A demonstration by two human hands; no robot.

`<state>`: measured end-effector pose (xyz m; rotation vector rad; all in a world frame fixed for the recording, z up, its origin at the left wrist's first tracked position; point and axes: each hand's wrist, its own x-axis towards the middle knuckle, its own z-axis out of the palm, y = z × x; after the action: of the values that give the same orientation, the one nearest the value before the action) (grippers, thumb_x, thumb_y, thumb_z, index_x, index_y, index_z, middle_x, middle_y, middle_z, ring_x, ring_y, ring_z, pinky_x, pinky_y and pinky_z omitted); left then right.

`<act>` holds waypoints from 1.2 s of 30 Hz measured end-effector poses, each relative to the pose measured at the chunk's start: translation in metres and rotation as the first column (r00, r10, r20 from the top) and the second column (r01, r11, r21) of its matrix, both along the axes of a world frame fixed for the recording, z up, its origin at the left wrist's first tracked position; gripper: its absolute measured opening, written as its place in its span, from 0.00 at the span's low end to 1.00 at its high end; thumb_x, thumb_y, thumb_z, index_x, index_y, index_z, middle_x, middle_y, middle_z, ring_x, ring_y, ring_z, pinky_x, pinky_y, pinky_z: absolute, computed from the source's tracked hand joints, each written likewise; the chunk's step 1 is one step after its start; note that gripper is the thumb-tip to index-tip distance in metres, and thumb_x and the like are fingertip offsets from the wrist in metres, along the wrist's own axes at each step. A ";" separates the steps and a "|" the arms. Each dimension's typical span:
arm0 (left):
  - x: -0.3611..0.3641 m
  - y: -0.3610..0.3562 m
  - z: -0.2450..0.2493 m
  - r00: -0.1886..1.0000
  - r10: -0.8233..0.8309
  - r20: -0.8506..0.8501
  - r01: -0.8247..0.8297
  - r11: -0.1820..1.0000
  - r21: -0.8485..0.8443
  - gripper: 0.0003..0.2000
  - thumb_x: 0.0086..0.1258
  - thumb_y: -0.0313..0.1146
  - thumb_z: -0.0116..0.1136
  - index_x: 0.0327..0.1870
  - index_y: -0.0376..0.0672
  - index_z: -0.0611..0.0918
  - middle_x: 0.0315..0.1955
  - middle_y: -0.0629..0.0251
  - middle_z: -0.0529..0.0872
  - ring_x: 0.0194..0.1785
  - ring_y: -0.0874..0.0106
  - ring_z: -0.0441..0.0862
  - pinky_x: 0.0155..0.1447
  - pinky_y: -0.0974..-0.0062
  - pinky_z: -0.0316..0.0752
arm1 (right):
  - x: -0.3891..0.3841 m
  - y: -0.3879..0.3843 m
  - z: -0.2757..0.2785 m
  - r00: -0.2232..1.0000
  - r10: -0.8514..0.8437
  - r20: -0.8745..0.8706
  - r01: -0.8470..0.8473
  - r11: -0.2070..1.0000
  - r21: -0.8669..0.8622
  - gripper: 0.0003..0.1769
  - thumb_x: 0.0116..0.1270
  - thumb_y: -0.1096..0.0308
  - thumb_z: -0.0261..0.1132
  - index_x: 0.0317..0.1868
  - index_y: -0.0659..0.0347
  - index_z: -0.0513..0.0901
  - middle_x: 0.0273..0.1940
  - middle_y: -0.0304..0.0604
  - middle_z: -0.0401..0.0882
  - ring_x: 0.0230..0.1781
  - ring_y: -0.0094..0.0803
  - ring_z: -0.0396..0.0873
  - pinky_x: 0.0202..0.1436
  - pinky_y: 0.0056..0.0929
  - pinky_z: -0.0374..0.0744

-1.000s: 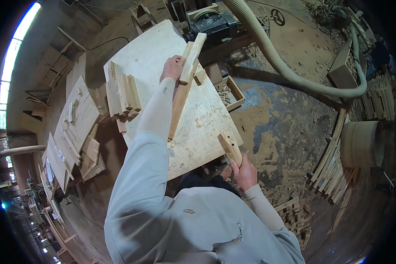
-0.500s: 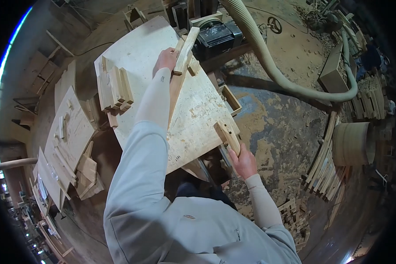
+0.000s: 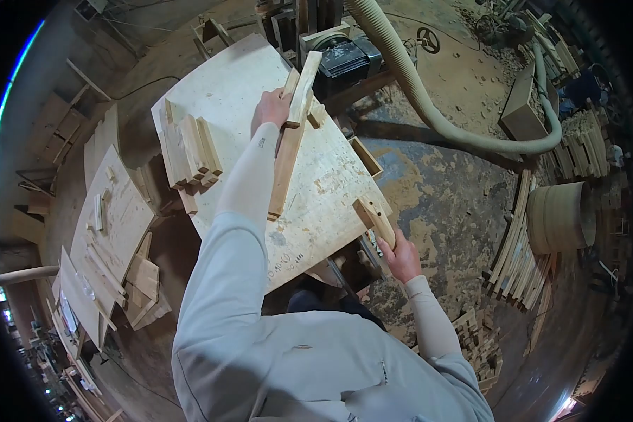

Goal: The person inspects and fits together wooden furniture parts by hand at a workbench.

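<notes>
My left hand [image 3: 271,110] is closed at a pale wooden piece [image 3: 304,90] on the far part of the worktable [image 3: 243,70]. Its fingertips curl over a narrow strip beside that piece. A longer, browner wooden strip [image 3: 286,172] runs from there toward me. A small wooden block [image 3: 317,115] touches the pale piece on its right. At the table's near right corner, my right hand [image 3: 403,259] is wrapped round the end of a wooden bar [image 3: 378,219], which overhangs the edge. Dark holes show in the wood beside this bar.
Stacked wooden pieces [image 3: 193,151] lie on the table's left side. Behind it stands a motor [image 3: 344,58], and a ribbed hose [image 3: 415,91] curves past on the right. Long slats [image 3: 510,243] and a round drum [image 3: 559,218] stand farther right. Boards [image 3: 112,218] are at the left.
My view has shifted slightly, so the table appears a little lower and to the right. More of the brown strip shows beside my left forearm. Both hands keep their grips.
</notes>
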<state>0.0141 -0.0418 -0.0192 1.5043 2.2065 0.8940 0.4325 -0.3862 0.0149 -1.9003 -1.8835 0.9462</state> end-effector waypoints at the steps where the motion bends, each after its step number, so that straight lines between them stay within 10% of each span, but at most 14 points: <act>1: 0.006 -0.006 -0.002 1.000 -0.003 0.000 0.003 1.000 0.000 0.23 0.81 0.47 0.67 0.71 0.47 0.91 0.56 0.42 0.95 0.60 0.46 0.93 0.68 0.55 0.84 | 0.006 -0.006 -0.001 1.000 -0.005 0.004 0.005 1.000 -0.015 0.26 0.83 0.42 0.69 0.61 0.58 0.83 0.43 0.66 0.92 0.45 0.71 0.90 0.47 0.66 0.85; 5: 0.024 -0.044 0.006 0.995 -0.058 0.077 0.048 0.992 0.120 0.23 0.76 0.40 0.70 0.70 0.46 0.92 0.54 0.41 0.94 0.58 0.47 0.92 0.68 0.55 0.84 | 0.023 -0.033 -0.008 1.000 0.005 -0.001 -0.005 1.000 -0.009 0.26 0.83 0.42 0.70 0.59 0.58 0.83 0.42 0.66 0.91 0.45 0.71 0.90 0.46 0.66 0.85; 10: 0.038 -0.084 0.009 0.954 -0.127 -0.272 0.192 0.955 0.228 0.19 0.81 0.38 0.66 0.67 0.42 0.91 0.58 0.48 0.90 0.68 0.47 0.84 0.74 0.53 0.79 | 0.040 -0.052 -0.008 1.000 0.007 0.013 -0.007 1.000 -0.018 0.26 0.83 0.42 0.70 0.57 0.58 0.83 0.42 0.66 0.91 0.44 0.71 0.89 0.46 0.66 0.84; 13: 0.038 -0.090 -0.006 0.994 -0.066 -0.085 0.092 0.933 0.347 0.19 0.81 0.39 0.66 0.67 0.42 0.90 0.59 0.47 0.89 0.67 0.47 0.85 0.73 0.52 0.79 | 0.046 -0.050 -0.002 1.000 0.011 0.010 -0.010 0.999 -0.047 0.26 0.83 0.42 0.69 0.59 0.58 0.83 0.42 0.66 0.92 0.44 0.71 0.89 0.46 0.66 0.84; 17: 0.040 -0.116 -0.001 1.000 -0.010 0.018 0.009 1.000 0.025 0.18 0.80 0.43 0.68 0.59 0.38 0.94 0.54 0.40 0.92 0.61 0.46 0.89 0.69 0.52 0.82 | 0.058 -0.050 0.008 0.999 0.036 0.006 -0.036 0.998 -0.055 0.25 0.84 0.45 0.70 0.57 0.61 0.81 0.39 0.67 0.90 0.43 0.72 0.89 0.44 0.64 0.84; 36: 0.050 -0.056 0.005 0.994 0.063 0.085 -0.066 0.997 0.033 0.18 0.80 0.46 0.71 0.56 0.41 0.96 0.47 0.52 0.99 0.51 0.56 0.96 0.60 0.61 0.87 | 0.050 -0.058 0.001 0.999 0.050 0.014 -0.049 0.996 -0.070 0.27 0.82 0.47 0.71 0.68 0.57 0.81 0.41 0.65 0.92 0.43 0.68 0.91 0.45 0.64 0.87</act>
<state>0.0639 -0.0975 -0.0140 1.3923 2.2005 1.0035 0.4822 -0.4440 0.0161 -1.9134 -1.9385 1.0275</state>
